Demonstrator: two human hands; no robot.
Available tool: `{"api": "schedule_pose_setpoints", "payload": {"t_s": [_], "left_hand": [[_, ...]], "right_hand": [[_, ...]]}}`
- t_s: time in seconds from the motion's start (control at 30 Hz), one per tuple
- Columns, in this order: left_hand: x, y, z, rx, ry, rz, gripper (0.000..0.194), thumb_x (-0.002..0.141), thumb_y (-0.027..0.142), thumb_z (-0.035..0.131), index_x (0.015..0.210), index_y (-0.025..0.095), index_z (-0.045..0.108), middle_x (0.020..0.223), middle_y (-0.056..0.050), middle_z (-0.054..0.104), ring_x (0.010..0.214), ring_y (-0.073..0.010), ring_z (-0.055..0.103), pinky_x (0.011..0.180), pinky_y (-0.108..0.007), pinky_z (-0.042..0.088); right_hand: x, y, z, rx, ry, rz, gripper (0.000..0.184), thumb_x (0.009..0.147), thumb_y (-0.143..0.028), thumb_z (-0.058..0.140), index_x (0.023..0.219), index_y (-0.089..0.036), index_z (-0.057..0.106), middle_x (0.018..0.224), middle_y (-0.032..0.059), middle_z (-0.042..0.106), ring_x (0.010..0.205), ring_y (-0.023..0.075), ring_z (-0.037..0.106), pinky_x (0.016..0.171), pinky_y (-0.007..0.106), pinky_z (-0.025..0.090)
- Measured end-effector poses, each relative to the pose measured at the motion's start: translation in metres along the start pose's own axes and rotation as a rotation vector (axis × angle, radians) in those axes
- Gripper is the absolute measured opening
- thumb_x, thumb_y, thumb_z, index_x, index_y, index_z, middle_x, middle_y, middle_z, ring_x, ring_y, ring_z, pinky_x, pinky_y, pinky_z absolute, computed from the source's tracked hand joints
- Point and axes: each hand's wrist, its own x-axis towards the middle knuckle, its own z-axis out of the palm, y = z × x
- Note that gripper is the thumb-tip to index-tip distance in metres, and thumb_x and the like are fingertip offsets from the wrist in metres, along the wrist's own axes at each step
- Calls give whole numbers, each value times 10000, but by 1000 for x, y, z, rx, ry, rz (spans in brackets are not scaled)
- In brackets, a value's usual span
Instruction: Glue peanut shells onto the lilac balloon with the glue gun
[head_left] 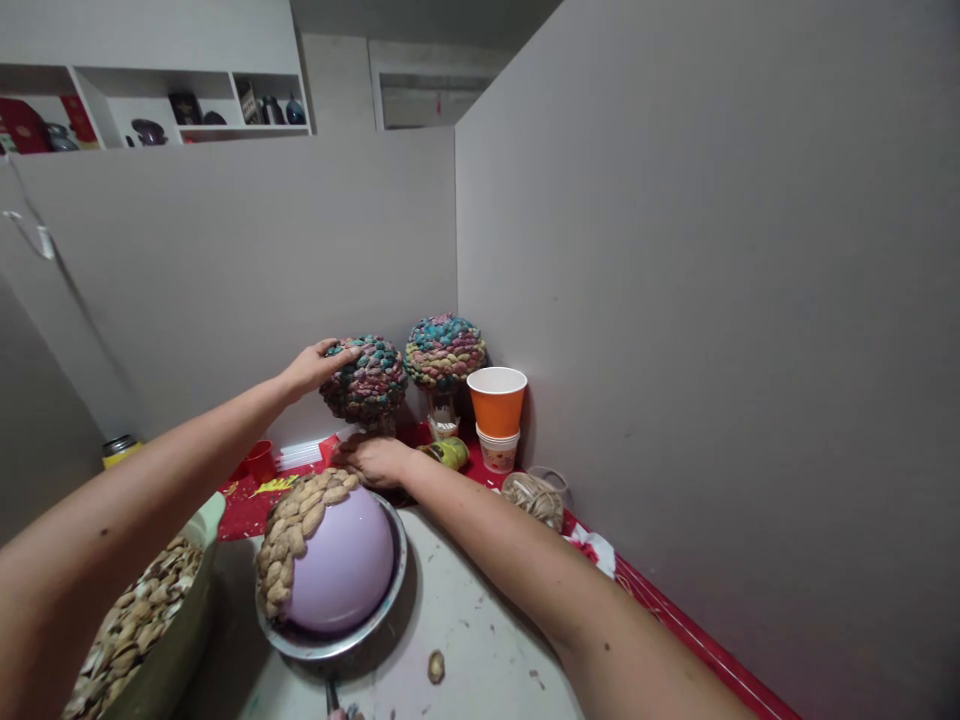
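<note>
My left hand (313, 369) grips the upper left side of a ball covered in painted peanut shells (367, 382), its thumb and fingers spread over the shells. Below this ball, my right hand (375, 460) is closed near its base, and what its fingers hold is hidden. A second painted shell ball (445, 352) stands upright just to the right. Nearer to me, a lilac balloon (341, 565) sits in a metal bowl (330, 650). Plain peanut shells (300, 515) cover its upper left side. Neither hand is on the balloon.
A green tub (191, 610) of shells stands at the left. Orange and patterned paper cups (498, 400) are stacked by the right partition (675, 300). A twine ball (534, 500) lies below them. One loose shell (436, 667) rests on the white table. A red cup (261, 461) is farther back.
</note>
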Motion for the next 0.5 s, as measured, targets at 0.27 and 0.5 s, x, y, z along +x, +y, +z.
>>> {"api": "schedule_pose_setpoints", "payload": {"t_s": [0.27, 0.5], "left_hand": [[-3, 0, 1, 30, 9, 7, 361, 908, 344, 588, 1231, 183, 568, 1275, -98, 589, 1083, -270, 605, 898, -492, 511], [-1, 0, 3, 50, 28, 15, 373, 907, 341, 590, 1246, 189, 558, 1310, -105, 567, 1117, -277, 588, 920, -507, 495]], "right_hand": [[-3, -1, -1, -18, -17, 140, 264, 965, -304, 583, 1186, -159, 581, 1189, 90, 595, 1000, 230, 619, 837, 423, 542], [5, -6, 5, -16, -65, -36, 343, 956, -352, 587, 1261, -200, 552, 1387, 104, 471, 1214, 291, 495, 991, 511, 435]]}}
